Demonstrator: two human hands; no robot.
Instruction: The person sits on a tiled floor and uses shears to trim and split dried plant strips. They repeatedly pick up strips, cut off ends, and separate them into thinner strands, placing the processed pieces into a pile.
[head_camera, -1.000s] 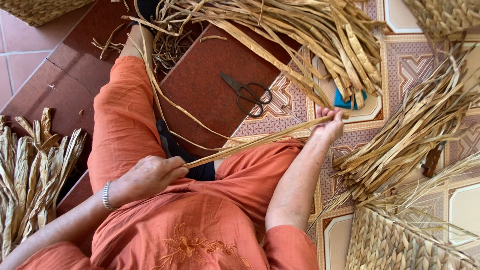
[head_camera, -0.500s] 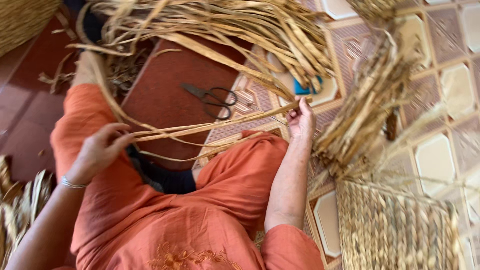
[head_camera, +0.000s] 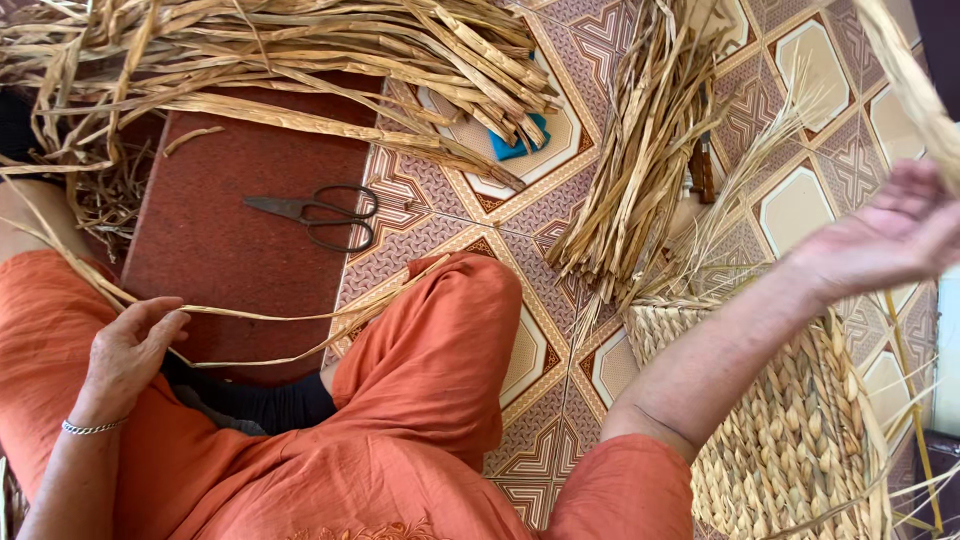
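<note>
Swung far out to the side since half a second ago: right hand (head_camera: 890, 235), fingers loose and spread, blurred, fingertips cut by the frame edge. Left hand (head_camera: 128, 352) closed around thin dried straw strips (head_camera: 300, 325) over the orange-clad lap. Beyond, black scissors (head_camera: 318, 214) on red mat (head_camera: 230, 260); woven basket (head_camera: 790, 440) partly hidden behind the forearm.

1. A single head-worn camera looks steeply down at the seated person's lap and the tiled floor (head_camera: 560, 200).
2. It sits close: orange-clad knees fill the lower frame.
3. The left hand (head_camera: 128, 350) lies low left, the right hand (head_camera: 890, 235) blurred at the right edge.
</note>
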